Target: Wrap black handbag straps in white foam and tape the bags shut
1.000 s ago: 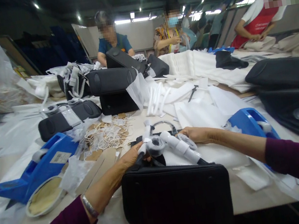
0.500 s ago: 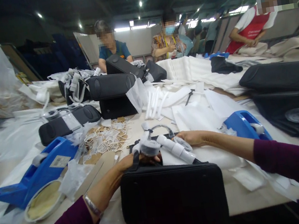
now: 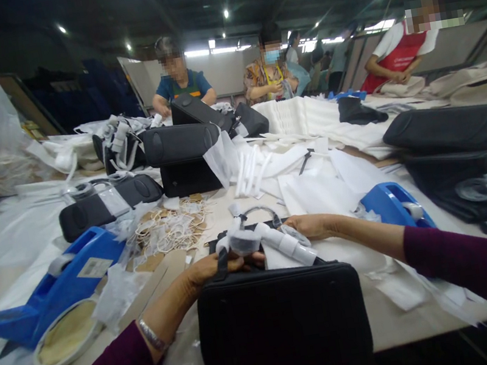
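A black bag (image 3: 283,321) stands at the table's front edge, its base towards me. Wrapped handles and white padded tubes (image 3: 285,243) lie over its far side. My left hand (image 3: 224,264) is at the bag's upper left, beside a black strap, with fingers reaching under a plastic-wrapped roll (image 3: 244,241); what they grip is partly hidden. My right hand (image 3: 308,227) is bent round the far right edge of the bag, by a wrapped handle ring, its fingertips hidden.
Blue tape dispensers (image 3: 63,285) (image 3: 396,207) stand left and right. A round dish (image 3: 67,335) is at the left, near tangled strings (image 3: 170,228). Black bags (image 3: 182,144) and white foam sheets (image 3: 302,114) lie farther back. Several people work across the table.
The fingers of my left hand show more, beneath the wrapped roll. The view has shifted slightly. My right hand and the bag stay nearly in place.
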`<state>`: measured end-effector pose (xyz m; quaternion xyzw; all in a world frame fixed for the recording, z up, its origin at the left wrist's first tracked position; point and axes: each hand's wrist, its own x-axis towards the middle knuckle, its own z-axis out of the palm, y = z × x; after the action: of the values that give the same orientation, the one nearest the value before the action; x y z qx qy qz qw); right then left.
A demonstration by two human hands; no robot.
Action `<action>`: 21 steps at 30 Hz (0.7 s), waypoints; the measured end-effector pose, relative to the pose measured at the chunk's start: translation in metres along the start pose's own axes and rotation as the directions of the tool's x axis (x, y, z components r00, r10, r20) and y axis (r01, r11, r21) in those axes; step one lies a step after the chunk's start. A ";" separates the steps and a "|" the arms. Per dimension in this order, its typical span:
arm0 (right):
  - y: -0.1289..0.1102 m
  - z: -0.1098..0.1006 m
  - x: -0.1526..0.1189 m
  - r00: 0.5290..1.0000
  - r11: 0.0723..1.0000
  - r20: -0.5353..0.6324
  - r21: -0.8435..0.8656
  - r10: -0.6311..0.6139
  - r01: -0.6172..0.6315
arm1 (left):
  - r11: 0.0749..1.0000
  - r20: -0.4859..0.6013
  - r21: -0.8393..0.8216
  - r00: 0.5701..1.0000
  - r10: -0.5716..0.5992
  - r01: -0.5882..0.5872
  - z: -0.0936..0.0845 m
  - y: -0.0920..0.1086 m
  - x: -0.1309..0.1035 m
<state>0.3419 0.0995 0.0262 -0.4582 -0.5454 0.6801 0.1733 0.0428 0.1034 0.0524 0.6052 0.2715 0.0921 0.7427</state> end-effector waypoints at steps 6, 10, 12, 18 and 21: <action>0.002 -0.003 0.000 0.999 1.000 0.035 0.013 -0.003 0.003 | 0.986 0.097 0.164 0.995 -0.015 -0.001 -0.001 0.014 -0.001; 0.005 -0.007 -0.003 0.997 0.998 0.083 0.065 -0.007 0.002 | 0.988 0.094 0.147 0.995 0.025 -0.039 0.001 0.014 0.001; 0.007 -0.010 -0.002 0.992 0.994 0.130 0.113 -0.004 -0.011 | 0.993 0.077 0.113 0.997 0.029 -0.038 0.003 0.011 0.003; -0.006 -0.022 -0.008 0.983 0.998 0.181 0.060 0.016 -0.027 | 0.989 -0.061 0.146 0.998 -0.005 0.014 0.007 0.007 0.005; -0.023 -0.034 -0.025 0.966 0.994 0.252 -0.108 0.055 -0.029 | 0.992 -0.116 0.129 0.993 0.012 0.003 0.007 0.005 0.006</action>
<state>0.3764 0.1090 0.0578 -0.3870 -0.5877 0.7076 0.0637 0.0523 0.1017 0.0562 0.6462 0.3186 0.1111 0.6845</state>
